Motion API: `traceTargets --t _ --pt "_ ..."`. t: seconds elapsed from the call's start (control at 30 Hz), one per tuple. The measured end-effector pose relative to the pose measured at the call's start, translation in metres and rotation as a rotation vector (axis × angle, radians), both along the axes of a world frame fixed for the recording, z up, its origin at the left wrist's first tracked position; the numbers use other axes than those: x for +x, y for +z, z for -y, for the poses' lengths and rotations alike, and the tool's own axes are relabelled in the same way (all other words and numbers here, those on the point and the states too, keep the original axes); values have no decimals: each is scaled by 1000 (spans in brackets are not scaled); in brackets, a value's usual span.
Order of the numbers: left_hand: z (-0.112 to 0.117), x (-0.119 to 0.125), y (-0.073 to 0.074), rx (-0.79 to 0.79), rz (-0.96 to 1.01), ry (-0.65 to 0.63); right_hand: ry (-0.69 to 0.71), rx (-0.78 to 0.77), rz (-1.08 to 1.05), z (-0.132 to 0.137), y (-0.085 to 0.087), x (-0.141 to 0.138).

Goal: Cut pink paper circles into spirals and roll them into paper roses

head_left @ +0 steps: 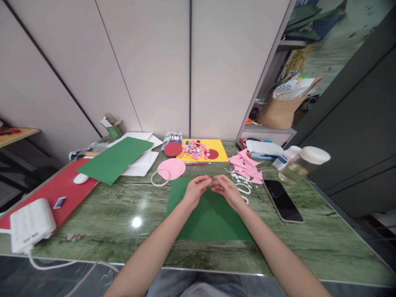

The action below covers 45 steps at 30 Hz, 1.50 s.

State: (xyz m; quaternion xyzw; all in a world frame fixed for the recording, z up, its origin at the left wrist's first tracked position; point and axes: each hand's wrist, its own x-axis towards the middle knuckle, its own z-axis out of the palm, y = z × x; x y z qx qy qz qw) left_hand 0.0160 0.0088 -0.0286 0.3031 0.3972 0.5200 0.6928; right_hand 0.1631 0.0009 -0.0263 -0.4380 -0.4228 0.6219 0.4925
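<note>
Worktop (123,214), green marbled surface, contents as seen from beside the seated person. All places are given from the green sheet (213,218).

1. Green sheet: lay flat at the near middle of the worktop, directly under the person's forearms.
2. Left hand (194,190): over the far edge of the green sheet, fingers curled inward, tips drawn towards the other hand.
3. Right hand (227,189): over the same far edge, fingers likewise curled, tips meeting those of the left hand. Whether anything small was pinched between the two hands could not be told.
4. Pink disc (173,168): just beyond the green sheet's far left corner, with a white ring (160,177) touching its near side.
5. Yellow sheet (218,144): farther back from the green sheet, with a heap of small pink rounds (194,149) on it and a red disc (172,149) at its left end.
6. Pink scraps (247,165): beyond the green sheet's far right corner.
7. Phone (283,200): right of the green sheet, face up, screen dark.
8. Jar (305,163): farther right and back from the green sheet, white-lidded.
9. Second green paper (116,159): left of and behind the green sheet, lying over white papers (140,165).
10. Red mat (58,189): well left of the green sheet.
11. White charger block (31,222): far left of the green sheet, at the near edge of the worktop.
</note>
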Motion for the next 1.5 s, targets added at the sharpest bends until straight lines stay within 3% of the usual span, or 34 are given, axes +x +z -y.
traceTargets --t 0.63,0.93,1.3,1.5 --pt "0 -3 6 200 -20 -21 1 0 36 -1 -4 0" --pt "4 1 5 87 62 -54 1 7 29 0 -3 -1" --pt "5 1 6 126 58 -63 19 13 29 0 -7 1" --pt "2 1 2 222 -3 -39 24 14 37 -1 -9 1"
